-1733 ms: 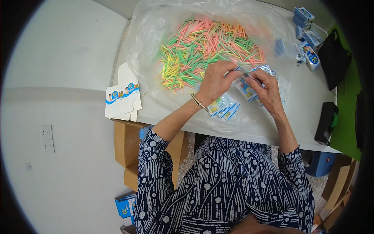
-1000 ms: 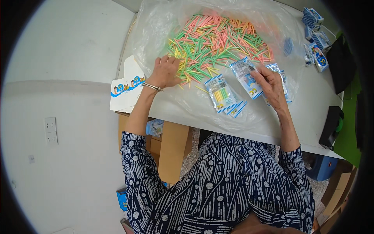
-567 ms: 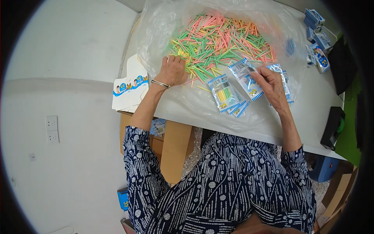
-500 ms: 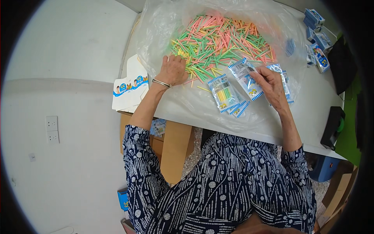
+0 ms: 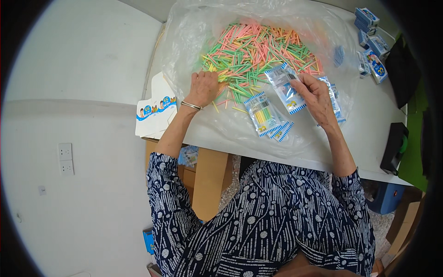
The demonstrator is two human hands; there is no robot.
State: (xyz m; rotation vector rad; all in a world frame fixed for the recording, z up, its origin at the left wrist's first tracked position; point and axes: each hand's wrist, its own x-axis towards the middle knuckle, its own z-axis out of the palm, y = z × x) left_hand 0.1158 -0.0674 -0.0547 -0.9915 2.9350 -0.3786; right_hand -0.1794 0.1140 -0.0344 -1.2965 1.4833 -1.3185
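Note:
A heap of thin pink, green, yellow and orange sticks (image 5: 263, 51) lies on a see-through plastic sheet (image 5: 184, 51). At the heap's left edge is my left hand (image 5: 204, 87), its fingers curled down among the sticks; whatever they grip is hidden under the hand. My right hand (image 5: 316, 97) pinches a blue-and-white plastic packet (image 5: 282, 85) by its right side, in front of the heap. Just left of that packet lies another packet (image 5: 261, 111) with yellow and green sticks showing inside, overlapping more packets (image 5: 281, 132). Further packets (image 5: 336, 99) lie partly behind my right hand.
Flat white printed cartons (image 5: 156, 111) lie at the table's left edge. Stacked blue-and-white packs (image 5: 367, 18) stand at the far right. A black tape dispenser (image 5: 393, 147) sits near the right edge. Below the table is an open cardboard box (image 5: 210, 180) with packets inside.
The whole view has shifted slightly. My left hand stays at the heap's left edge, fingers still curled. The packet in my right hand has moved slightly left, still pinched.

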